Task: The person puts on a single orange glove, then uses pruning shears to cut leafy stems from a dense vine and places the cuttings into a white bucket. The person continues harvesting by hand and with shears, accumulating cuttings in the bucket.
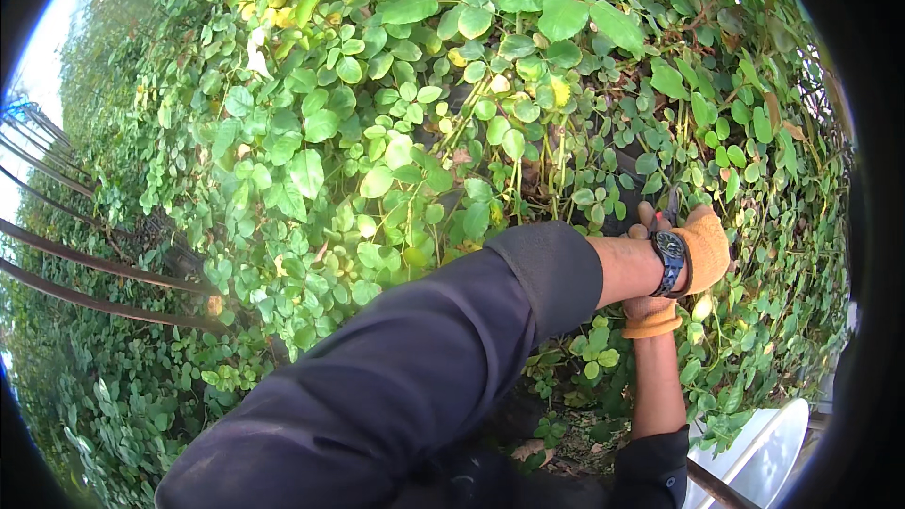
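Both my hands wear orange gloves and meet at the right, pressed into a wall of green leafy vines [405,132]. My left arm, in a dark sleeve, crosses from the lower left; a dark wristwatch [669,259] sits on its wrist. My left hand [707,245] is pushed among the leaves, its fingers hidden. My right hand [649,313] rises from below and passes behind the left wrist. Its fingertips show above that wrist, curled round a thin dark tool [670,202] that points up into the stems.
Dark metal bars [94,269] run through the foliage on the left. A white curved object [768,452] and a dark rod [716,488] lie at the lower right. Dry leaves and soil show below the hands.
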